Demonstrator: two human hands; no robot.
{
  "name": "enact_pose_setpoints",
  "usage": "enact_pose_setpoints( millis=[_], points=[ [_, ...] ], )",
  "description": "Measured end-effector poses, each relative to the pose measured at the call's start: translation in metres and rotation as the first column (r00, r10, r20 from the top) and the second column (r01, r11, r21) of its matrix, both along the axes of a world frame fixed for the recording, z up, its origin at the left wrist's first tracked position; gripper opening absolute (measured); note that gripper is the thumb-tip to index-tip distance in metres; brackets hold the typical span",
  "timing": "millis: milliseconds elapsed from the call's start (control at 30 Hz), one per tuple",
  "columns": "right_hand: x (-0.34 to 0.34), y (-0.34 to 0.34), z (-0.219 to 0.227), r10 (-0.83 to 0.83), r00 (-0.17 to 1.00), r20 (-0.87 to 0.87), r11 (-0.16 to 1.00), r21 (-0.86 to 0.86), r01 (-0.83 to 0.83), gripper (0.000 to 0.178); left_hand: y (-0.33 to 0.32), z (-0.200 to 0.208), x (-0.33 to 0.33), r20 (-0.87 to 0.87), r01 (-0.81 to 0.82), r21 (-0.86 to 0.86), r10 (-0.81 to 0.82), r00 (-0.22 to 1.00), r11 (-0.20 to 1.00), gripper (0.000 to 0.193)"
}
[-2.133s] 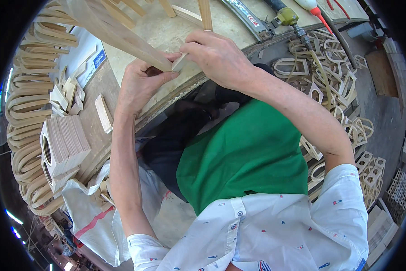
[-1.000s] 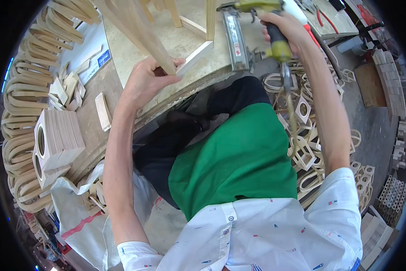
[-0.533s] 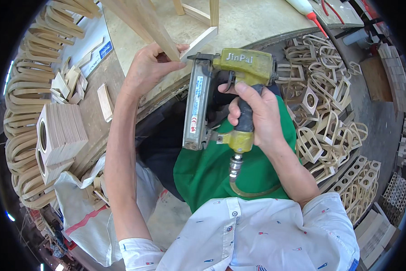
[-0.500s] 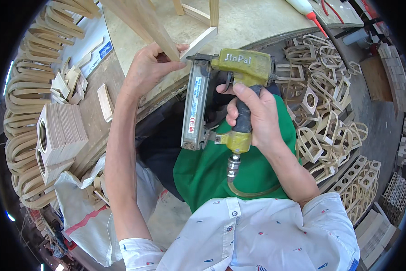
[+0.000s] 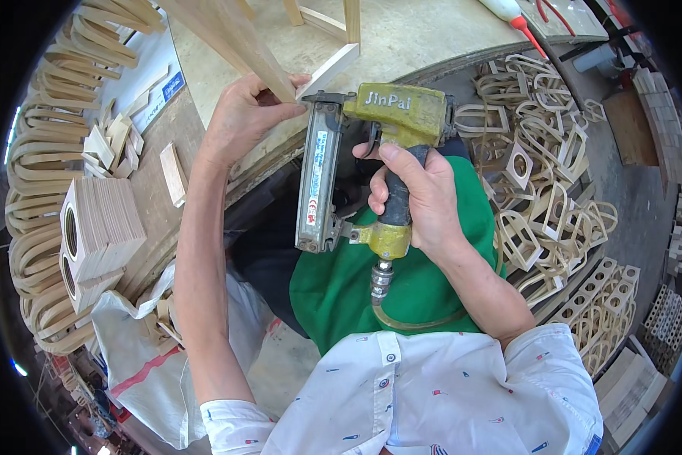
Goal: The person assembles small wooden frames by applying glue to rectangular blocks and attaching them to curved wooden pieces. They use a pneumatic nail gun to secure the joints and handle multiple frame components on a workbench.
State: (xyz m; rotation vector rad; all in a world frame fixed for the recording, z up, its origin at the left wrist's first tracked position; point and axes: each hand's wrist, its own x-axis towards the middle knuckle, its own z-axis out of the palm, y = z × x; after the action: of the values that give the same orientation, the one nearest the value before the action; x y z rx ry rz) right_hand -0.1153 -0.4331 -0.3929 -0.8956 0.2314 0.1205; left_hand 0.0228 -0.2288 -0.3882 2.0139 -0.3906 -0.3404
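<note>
A yellow-green pneumatic nail gun (image 5: 402, 106) with a black grip is in my right hand (image 5: 424, 193), with a finger near the trigger. Its nose lies close to the near corner of a wooden frame (image 5: 238, 45), where an upright meets a short pale crosspiece (image 5: 330, 70). My left hand (image 5: 246, 117) closes round that corner, thumb and fingers pressed on the wood. From the gun's base an air hose (image 5: 417, 325) runs across the green cloth (image 5: 341, 296) on my lap. Whether the nose touches the wood, I cannot tell.
Stacked square wooden pieces with round holes (image 5: 110, 220) and loose offcuts (image 5: 113, 144) sit on the left bench, beside a row of bent wooden loops (image 5: 41, 197). Many wooden parts (image 5: 538, 174) are heaped at right. A white bottle with a red nozzle (image 5: 512, 19) lies at the far edge.
The nail gun and my right hand have shifted slightly left, the gun's base most. My left hand keeps its hold on the frame's corner.
</note>
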Motion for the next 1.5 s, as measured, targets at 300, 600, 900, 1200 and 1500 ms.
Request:
enact_pose_setpoints(
  millis=[300,600,900,1200,1500],
  points=[
    [0.000,0.002,0.000,0.001,1.000,0.005,1.000,-0.012,-0.001,0.023,-0.002,0.002,-0.002,0.013,-0.019,0.023,0.018,1.000,1.000,0.026],
    [0.001,-0.003,-0.006,-0.003,1.000,-0.022,0.999,0.039,0.004,0.024,0.001,0.004,0.000,0.006,0.007,0.012,-0.007,1.000,1.000,0.030],
    [0.002,0.000,-0.007,-0.010,1.000,-0.025,0.999,0.053,0.011,0.020,0.003,0.002,0.000,-0.027,0.035,-0.037,-0.036,0.999,0.999,0.030],
    [0.001,-0.002,-0.011,0.030,0.999,-0.032,1.000,-0.004,-0.030,0.021,-0.001,0.009,-0.003,-0.043,0.011,0.009,-0.010,0.999,1.000,0.029],
    [0.016,-0.039,0.008,-0.036,0.999,0.011,0.999,-0.008,0.036,0.021,0.014,0.026,0.006,-0.144,0.071,-0.083,-0.082,0.986,0.994,0.041]
  ],
)
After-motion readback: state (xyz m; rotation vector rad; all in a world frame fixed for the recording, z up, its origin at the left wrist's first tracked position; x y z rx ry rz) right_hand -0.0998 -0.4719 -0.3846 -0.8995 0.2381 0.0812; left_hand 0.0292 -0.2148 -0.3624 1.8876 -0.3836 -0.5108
